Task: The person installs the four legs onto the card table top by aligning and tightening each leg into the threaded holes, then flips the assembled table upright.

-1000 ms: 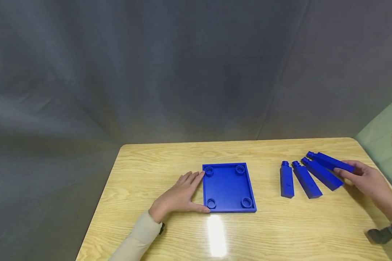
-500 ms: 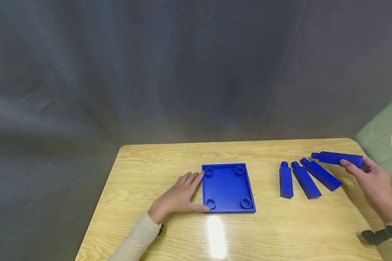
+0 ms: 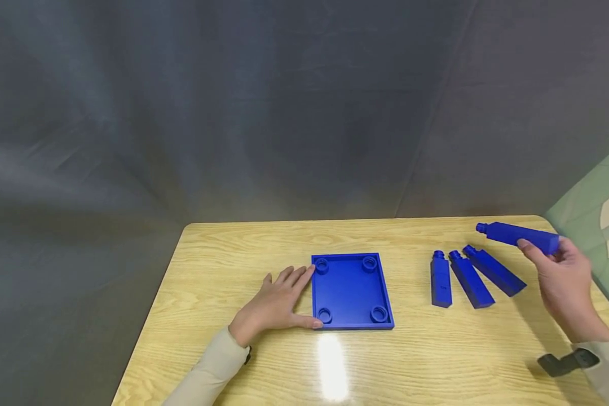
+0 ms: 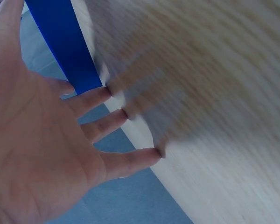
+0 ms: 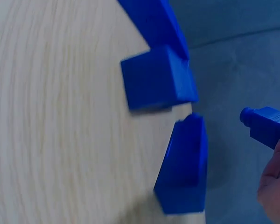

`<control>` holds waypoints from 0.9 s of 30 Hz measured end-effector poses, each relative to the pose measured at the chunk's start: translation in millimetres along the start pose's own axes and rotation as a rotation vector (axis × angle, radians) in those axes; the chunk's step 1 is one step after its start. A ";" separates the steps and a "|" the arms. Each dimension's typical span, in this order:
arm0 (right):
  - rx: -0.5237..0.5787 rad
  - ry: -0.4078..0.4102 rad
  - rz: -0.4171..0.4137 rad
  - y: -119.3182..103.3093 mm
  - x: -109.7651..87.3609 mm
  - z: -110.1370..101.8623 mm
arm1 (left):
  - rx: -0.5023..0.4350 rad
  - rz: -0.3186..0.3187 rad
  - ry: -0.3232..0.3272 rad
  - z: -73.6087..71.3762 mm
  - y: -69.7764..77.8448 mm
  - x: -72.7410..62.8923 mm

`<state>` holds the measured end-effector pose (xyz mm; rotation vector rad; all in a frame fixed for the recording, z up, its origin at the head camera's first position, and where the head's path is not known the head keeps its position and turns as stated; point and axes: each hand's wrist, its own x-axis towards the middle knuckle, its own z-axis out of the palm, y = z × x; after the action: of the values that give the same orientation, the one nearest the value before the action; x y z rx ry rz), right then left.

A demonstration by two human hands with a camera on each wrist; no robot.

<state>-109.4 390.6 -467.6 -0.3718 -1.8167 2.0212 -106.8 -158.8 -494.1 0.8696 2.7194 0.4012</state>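
Observation:
A square blue tabletop piece (image 3: 349,290) with a raised rim and a round socket in each corner lies on the wooden table. Along its left side rests my left hand (image 3: 279,304), fingers spread and straight, with thumb and index fingertip at the rim. In the left wrist view the other fingertips of the left hand (image 4: 107,121) touch the wood. My right hand (image 3: 563,270) pinches a blue table leg (image 3: 520,235) by its wide end, its threaded tip pointing left, raised above the table. The right wrist view shows this leg (image 5: 268,123) at the right edge.
Three more blue legs lie fanned out right of the square piece: a left leg (image 3: 441,282), a middle leg (image 3: 472,282) and a right leg (image 3: 496,272). A dark grey curtain (image 3: 304,113) hangs behind the table (image 3: 233,248).
My right hand has lifted the outermost leg off the table, away from the other legs, and turned it closer to level. My left hand stays at the square piece.

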 end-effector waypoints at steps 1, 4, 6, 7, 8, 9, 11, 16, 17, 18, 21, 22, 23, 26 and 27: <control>0.013 -0.016 -0.007 -1.1 -2.1 2.9 | 0.001 0.000 0.002 -0.2 0.4 0.0; 0.092 -0.064 -0.023 -3.6 -8.1 13.6 | -0.008 -0.013 0.006 -0.5 1.4 -0.5; 0.111 -0.085 -0.028 -5.3 -12.2 20.9 | -0.029 -0.035 0.002 -0.7 2.3 -1.6; 0.108 -0.093 -0.026 -6.4 -14.1 23.8 | -0.038 -0.048 0.000 -0.5 2.7 -2.1; 0.105 -0.102 -0.024 -7.4 -16.1 26.5 | -0.046 -0.061 -0.002 -0.2 3.0 -2.6; 0.086 -0.107 -0.019 -8.2 -18.2 28.9 | -0.052 -0.072 -0.003 0.0 3.4 -3.2; 0.035 -0.117 -0.021 -9.8 -22.1 33.4 | -0.058 -0.088 -0.006 0.4 4.0 -3.9; -0.001 -0.154 -0.054 -12.6 -32.0 48.5 | -0.030 -0.082 -0.007 0.1 5.0 -4.1; 0.016 -0.167 -0.061 -12.8 -34.0 52.2 | -0.023 -0.077 -0.008 -0.3 5.2 -4.0; 0.039 -0.183 -0.064 -13.1 -35.8 55.9 | -0.017 -0.072 -0.009 -0.7 5.4 -4.0; 0.061 -0.232 -0.071 -13.8 -41.3 67.0 | -0.006 -0.061 -0.009 -2.2 5.7 -3.7; 0.066 -0.249 -0.070 -14.0 -43.1 70.8 | -0.001 -0.059 -0.008 -2.6 5.7 -3.6; 0.062 -0.267 -0.072 -14.0 -44.9 74.4 | 0.001 -0.058 -0.007 -2.9 5.5 -3.5; 0.043 -0.292 -0.080 -12.7 -50.7 85.1 | 0.008 -0.053 0.003 -2.0 4.1 -2.9; 0.041 -0.298 -0.083 -11.9 -52.4 88.6 | 0.009 -0.051 0.005 -1.7 3.8 -3.0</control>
<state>-101.4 289.1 -448.4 0.0200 -1.9195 2.1428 -103.0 -157.9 -490.8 0.8009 2.7431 0.3817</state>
